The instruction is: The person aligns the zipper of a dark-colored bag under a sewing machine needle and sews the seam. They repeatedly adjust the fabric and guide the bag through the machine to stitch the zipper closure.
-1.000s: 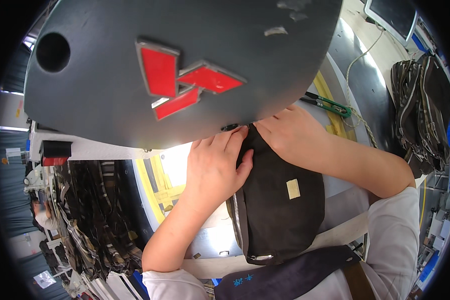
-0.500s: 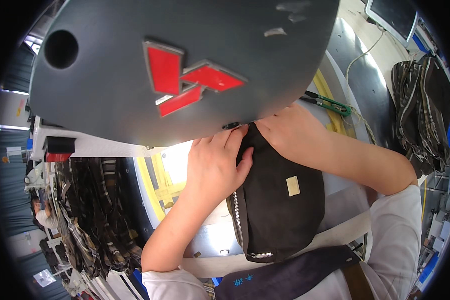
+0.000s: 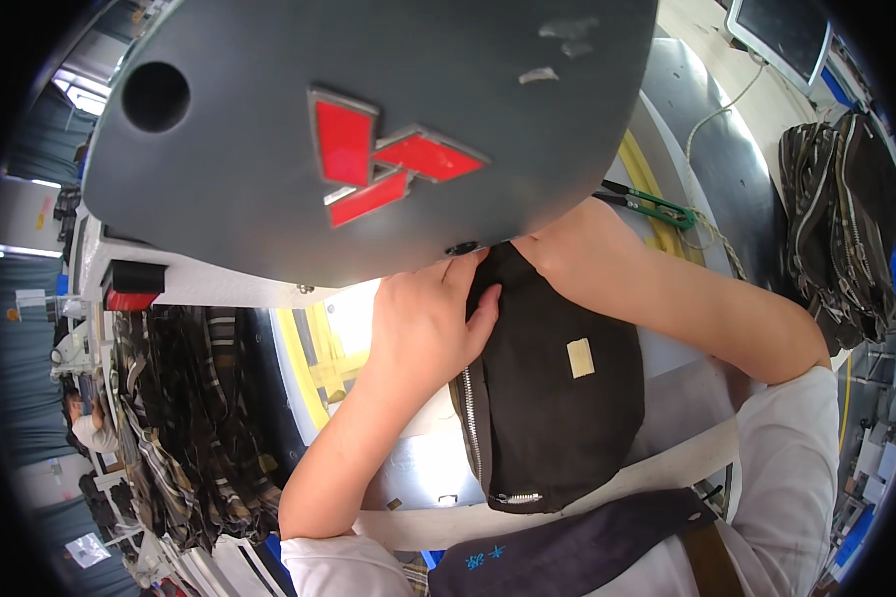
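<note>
Workshop: crowded, with a pale surface [image 3: 418, 468] under my arms and yellow stripes across it.
Machine head: big dark grey housing [image 3: 368, 119] with a red emblem, filling the upper part of the view and hiding whatever lies beneath its lower edge.
Bags at left: dark striped pile [image 3: 194, 418] beside the surface.
Bags at right: another dark pile [image 3: 846, 229], well apart from my arms.
Bag: black zip bag [image 3: 553, 398] lying on the surface between my forearms, zipper along its left edge, small pale tag on its face, top end tucked under the housing.
Left hand [image 3: 423, 323]: fingers curled over the bag's upper left edge, thumb pressed on the fabric.
Right hand [image 3: 577, 239]: on the bag's top right corner; fingers hidden under the housing, so I cannot tell the grip.
Snips: green-handled pair [image 3: 657, 207] just past my right wrist.
</note>
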Motion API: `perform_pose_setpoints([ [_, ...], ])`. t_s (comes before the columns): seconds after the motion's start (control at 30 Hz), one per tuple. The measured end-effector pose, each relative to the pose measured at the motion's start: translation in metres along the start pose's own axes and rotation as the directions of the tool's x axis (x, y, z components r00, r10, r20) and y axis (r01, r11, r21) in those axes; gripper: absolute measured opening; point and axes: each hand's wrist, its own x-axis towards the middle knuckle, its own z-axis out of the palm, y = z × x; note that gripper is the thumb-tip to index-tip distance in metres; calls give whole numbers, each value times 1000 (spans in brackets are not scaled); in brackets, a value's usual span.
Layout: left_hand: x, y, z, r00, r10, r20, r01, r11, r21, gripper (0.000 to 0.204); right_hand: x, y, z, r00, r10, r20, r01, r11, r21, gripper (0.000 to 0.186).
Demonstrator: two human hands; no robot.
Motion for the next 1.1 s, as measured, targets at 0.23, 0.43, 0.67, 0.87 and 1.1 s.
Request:
perform_pose_setpoints([
  [0.23, 0, -6, 4, 1000, -10, -11, 10, 1000, 2, 37, 3, 3, -1, 999, 6, 54, -11, 997, 79, 19],
  [0.43, -1, -5, 5, 1000, 4, -20, -3, 1000, 15, 38, 2, 2, -1, 1000, 19, 21, -21, 996, 89, 17],
  [0.67, 1, -5, 4, 999, 23, -37, -23, 1000, -1, 37, 2, 1, -4, 999, 34, 27, -36, 997, 66, 17],
  [0.87, -4, -2, 0, 997, 54, -46, -52, 998, 41, 38, -3, -8, -1, 996, 84, -26, -82, 994, 78, 22],
  [1.1, -10, -3, 1, 992, 92, -84, -94, 995, -26, 39, -6, -14, -3, 997, 80, 3, -80, 986, 147, 24],
])
